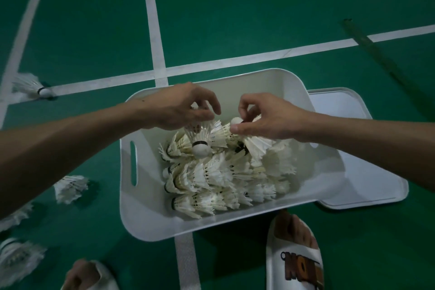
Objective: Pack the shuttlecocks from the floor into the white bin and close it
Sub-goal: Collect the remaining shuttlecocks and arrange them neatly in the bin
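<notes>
White feather shuttlecocks (211,179) pile in the white plastic bin (259,85) at frame centre; loose shuttlecocks (70,188) lie lower left. The left hand (181,106) and right hand (266,117) each pinch one shuttlecock. Best nest them cork-first, feathers uncrushed.

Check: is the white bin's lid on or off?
Off. The lid lies flat on the floor beside the white bin, and shuttlecocks show inside its open top.
</notes>
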A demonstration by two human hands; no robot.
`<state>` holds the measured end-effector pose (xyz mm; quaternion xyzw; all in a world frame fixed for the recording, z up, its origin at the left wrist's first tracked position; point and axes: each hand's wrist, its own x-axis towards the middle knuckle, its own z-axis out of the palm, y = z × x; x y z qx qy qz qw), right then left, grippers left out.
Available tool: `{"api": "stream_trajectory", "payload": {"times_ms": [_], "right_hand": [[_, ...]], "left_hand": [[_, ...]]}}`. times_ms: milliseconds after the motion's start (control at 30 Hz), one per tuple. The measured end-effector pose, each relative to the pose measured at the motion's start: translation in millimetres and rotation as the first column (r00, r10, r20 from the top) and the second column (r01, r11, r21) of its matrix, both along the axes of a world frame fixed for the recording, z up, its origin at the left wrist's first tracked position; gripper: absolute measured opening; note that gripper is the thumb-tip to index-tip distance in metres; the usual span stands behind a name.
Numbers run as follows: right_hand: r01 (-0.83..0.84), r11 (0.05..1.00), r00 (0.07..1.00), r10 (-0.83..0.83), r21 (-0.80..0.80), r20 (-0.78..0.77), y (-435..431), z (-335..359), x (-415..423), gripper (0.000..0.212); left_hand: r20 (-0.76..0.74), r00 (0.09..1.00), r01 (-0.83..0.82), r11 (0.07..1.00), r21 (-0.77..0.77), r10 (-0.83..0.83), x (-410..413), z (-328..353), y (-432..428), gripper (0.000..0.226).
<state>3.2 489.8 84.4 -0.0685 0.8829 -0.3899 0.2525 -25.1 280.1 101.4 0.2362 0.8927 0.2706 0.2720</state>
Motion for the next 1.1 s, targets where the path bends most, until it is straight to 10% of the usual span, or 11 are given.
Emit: {"api": "stream_trajectory", "payload": {"times_ms": [467, 667, 1100], "right_hand": [[-0.102, 0.993, 0.975, 0.110, -0.053, 0.195, -25.7, 9.8, 22.6, 0.030], [-0.404, 0.901, 0.913, 0.407, 0.157, 0.012, -45.6, 15.5, 45.5, 0.055], [-0.518, 0.810, 0.828, 0.555, 0.276, -0.076, -103.9, -17.1, 77.0, 0.040]], "left_hand": [[0.084, 0.950, -0.311, 0.938, 0.152, 0.302, 20.7, 16.8, -46.4, 0.044], [0.034, 0.910, -0.411, 0.889, 0.202, 0.413, 34.1, 17.0, -53.6, 0.050], [0.019, 0.907, -0.412, 0.876, 0.253, 0.421, 30.7, 7.4, -54.0, 0.046]]}}
